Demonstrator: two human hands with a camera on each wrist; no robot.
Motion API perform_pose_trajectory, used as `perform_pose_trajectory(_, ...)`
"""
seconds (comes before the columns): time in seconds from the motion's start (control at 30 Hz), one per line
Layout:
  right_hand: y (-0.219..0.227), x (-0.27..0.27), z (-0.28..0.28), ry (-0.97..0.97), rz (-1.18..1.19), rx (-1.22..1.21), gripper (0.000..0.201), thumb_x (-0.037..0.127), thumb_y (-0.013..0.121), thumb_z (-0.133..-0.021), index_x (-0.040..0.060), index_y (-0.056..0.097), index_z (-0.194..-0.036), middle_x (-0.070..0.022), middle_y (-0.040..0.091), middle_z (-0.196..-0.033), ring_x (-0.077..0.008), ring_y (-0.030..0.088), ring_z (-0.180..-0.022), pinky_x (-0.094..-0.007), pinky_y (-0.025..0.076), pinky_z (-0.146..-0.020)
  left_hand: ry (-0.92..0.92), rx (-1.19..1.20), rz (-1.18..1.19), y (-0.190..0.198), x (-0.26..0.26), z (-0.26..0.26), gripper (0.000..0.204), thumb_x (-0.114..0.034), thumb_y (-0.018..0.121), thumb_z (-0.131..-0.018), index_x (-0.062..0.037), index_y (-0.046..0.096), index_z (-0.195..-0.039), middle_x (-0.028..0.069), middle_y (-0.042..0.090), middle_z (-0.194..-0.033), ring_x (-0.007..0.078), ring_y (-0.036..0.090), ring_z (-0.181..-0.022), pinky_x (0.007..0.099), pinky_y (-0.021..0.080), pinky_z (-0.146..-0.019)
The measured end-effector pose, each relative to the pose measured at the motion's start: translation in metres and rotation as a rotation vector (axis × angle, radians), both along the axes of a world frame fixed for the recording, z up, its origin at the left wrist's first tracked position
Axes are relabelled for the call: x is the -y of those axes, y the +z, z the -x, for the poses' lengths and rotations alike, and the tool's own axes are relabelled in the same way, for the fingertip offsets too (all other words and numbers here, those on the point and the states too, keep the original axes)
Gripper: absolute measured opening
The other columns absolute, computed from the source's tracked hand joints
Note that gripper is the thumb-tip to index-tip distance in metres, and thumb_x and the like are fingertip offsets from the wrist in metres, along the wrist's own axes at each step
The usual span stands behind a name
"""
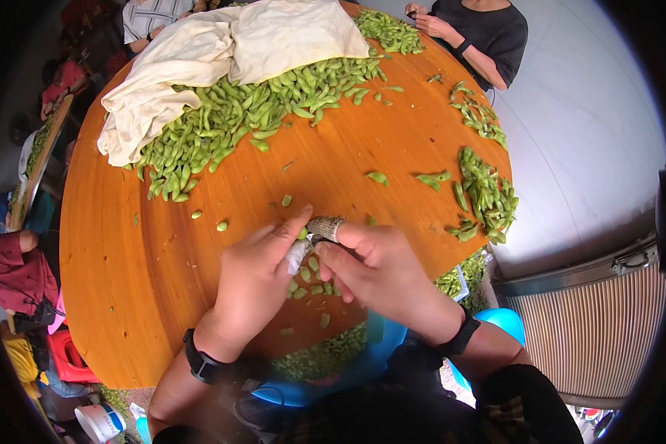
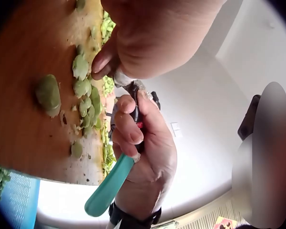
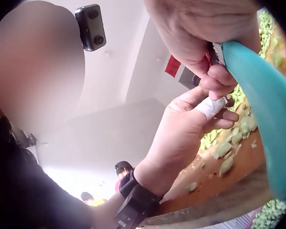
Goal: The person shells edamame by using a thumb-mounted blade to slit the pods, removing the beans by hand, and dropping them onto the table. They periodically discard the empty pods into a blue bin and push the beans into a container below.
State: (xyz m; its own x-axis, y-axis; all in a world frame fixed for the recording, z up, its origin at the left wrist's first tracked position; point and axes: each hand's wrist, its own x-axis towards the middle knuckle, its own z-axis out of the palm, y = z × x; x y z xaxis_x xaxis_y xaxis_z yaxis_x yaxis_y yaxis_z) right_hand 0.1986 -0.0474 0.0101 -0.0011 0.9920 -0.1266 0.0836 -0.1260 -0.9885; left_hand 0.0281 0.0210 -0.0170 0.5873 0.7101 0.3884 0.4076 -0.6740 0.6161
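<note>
Over the table's near edge, my left hand [image 1: 255, 277] pinches a small green pod [image 1: 302, 233], its thumb wrapped in white tape [image 3: 212, 108]. The fingers of my right hand [image 1: 385, 274] curl round a tool with a teal handle [image 2: 109, 186]; the tool's tip is hard to make out between the hands. A grey knitted cover [image 1: 325, 227] sits on one right finger. Both hands meet at the fingertips. Shelled beans [image 2: 81, 88] lie on the wood below them. In the right wrist view the teal handle [image 3: 264, 105] sticks out from my right hand [image 3: 205, 28].
A large pile of green pods [image 1: 251, 107] lies partly under cream cloths [image 1: 296, 37] across the table [image 1: 96, 296]. More pods [image 1: 488, 192] are heaped at the right edge. A blue basin [image 1: 396, 344] with beans sits below the near edge. Other people sit around.
</note>
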Motion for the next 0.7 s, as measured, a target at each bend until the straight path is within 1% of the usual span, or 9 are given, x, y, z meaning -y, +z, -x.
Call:
perform_pose_trajectory(0.1, 0.001, 0.0, 0.0, 0.017, 0.004, 0.035, 0.012, 0.006, 0.051, -0.094, -0.0007, 0.058, -0.087, -0.0048, 0.059, -0.068, -0.0085, 0.054, -0.052, -0.026, 0.042, -0.048, 0.003, -0.002, -0.023, -0.002, 0.001, -0.001, 0.053, 0.003, 0.063, -0.077, -0.0102, 0.059, -0.128, 0.0142, 0.065, -0.091, 0.032, 0.064, -0.081, 0.0374, 0.053, -0.07)
perform_pose_trajectory(0.17, -0.005, 0.0, 0.0, 0.006, -0.077, 0.083, 0.009, 0.003, 0.052, -0.093, -0.0019, 0.056, -0.088, -0.0074, 0.058, -0.069, -0.0108, 0.056, -0.058, -0.0276, 0.043, -0.052, 0.0, 0.015, -0.042, -0.001, 0.002, -0.002, 0.051, 0.003, 0.063, -0.078, -0.0095, 0.06, -0.127, 0.0148, 0.065, -0.092, 0.0322, 0.065, -0.082, 0.0376, 0.053, -0.07)
perform_pose_trajectory(0.33, -0.012, -0.001, 0.006, -0.048, -0.176, 0.088, 0.008, 0.0, 0.052, -0.091, -0.002, 0.059, -0.095, -0.0094, 0.058, -0.07, -0.0105, 0.053, -0.063, -0.0283, 0.043, -0.057, 0.013, 0.042, -0.061, -0.004, 0.002, -0.002, 0.044, 0.001, 0.063, -0.081, -0.0072, 0.061, -0.124, 0.016, 0.067, -0.095, 0.0329, 0.066, -0.083, 0.037, 0.054, -0.071)
perform_pose_trajectory(0.43, -0.014, -0.003, 0.004, -0.057, -0.206, 0.058, 0.012, -0.001, 0.052, -0.091, -0.0012, 0.061, -0.1, -0.0081, 0.059, -0.071, -0.0086, 0.051, -0.062, -0.0269, 0.043, -0.056, -0.004, 0.057, 0.031, -0.004, 0.001, -0.001, 0.04, -0.001, 0.063, -0.082, -0.0068, 0.062, -0.122, 0.0162, 0.067, -0.093, 0.034, 0.066, -0.08, 0.0369, 0.054, -0.07)
perform_pose_trajectory(0.5, -0.013, -0.003, 0.001, -0.059, -0.207, 0.055, 0.015, -0.001, 0.052, -0.092, -0.0007, 0.062, -0.102, -0.0064, 0.06, -0.072, -0.0073, 0.05, -0.062, -0.0257, 0.042, -0.056, -0.011, 0.08, 0.168, -0.006, 0.0, 0.0, 0.037, 0.003, 0.061, -0.083, -0.005, 0.063, -0.119, 0.0146, 0.069, -0.092, 0.027, 0.069, -0.079, 0.0334, 0.055, -0.07)
perform_pose_trajectory(0.53, -0.01, -0.003, -0.001, -0.039, -0.126, -0.023, 0.014, 0.002, 0.052, -0.093, 0.0006, 0.063, -0.102, -0.0039, 0.06, -0.071, -0.0063, 0.05, -0.06, -0.0242, 0.041, -0.054, -0.015, 0.08, 0.169, -0.006, -0.001, -0.001, 0.037, 0.003, 0.061, -0.083, -0.005, 0.063, -0.119, 0.0146, 0.069, -0.092, 0.027, 0.069, -0.079, 0.0334, 0.055, -0.07)
perform_pose_trajectory(0.6, -0.008, -0.005, -0.006, -0.021, -0.048, -0.102, 0.014, 0.004, 0.052, -0.094, 0.002, 0.064, -0.101, -0.0013, 0.06, -0.071, -0.0052, 0.05, -0.059, -0.0227, 0.041, -0.053, -0.107, 0.227, 0.442, -0.005, -0.002, -0.002, 0.038, 0.009, 0.055, -0.085, -0.0043, 0.06, -0.12, 0.011, 0.07, -0.093, 0.0184, 0.07, -0.08, 0.0297, 0.056, -0.07)
perform_pose_trajectory(0.63, -0.01, -0.006, -0.011, -0.005, 0.023, -0.147, 0.014, 0.007, 0.052, -0.095, 0.0033, 0.065, -0.101, 0.0007, 0.059, -0.07, -0.0046, 0.05, -0.057, -0.0219, 0.04, -0.05, -0.109, 0.225, 0.443, -0.003, -0.003, -0.002, 0.038, 0.009, 0.055, -0.085, -0.0043, 0.06, -0.12, 0.011, 0.07, -0.093, 0.0184, 0.07, -0.08, 0.0297, 0.056, -0.07)
perform_pose_trajectory(0.7, -0.01, -0.008, -0.015, 0.01, 0.094, -0.194, 0.015, 0.01, 0.052, -0.096, 0.0046, 0.066, -0.1, 0.0026, 0.058, -0.069, -0.004, 0.05, -0.054, -0.021, 0.04, -0.048, -0.177, 0.407, 0.739, 0.001, -0.002, -0.003, 0.039, 0.013, 0.048, -0.088, -0.0037, 0.057, -0.122, 0.0089, 0.068, -0.098, 0.0152, 0.069, -0.083, 0.0273, 0.057, -0.072)
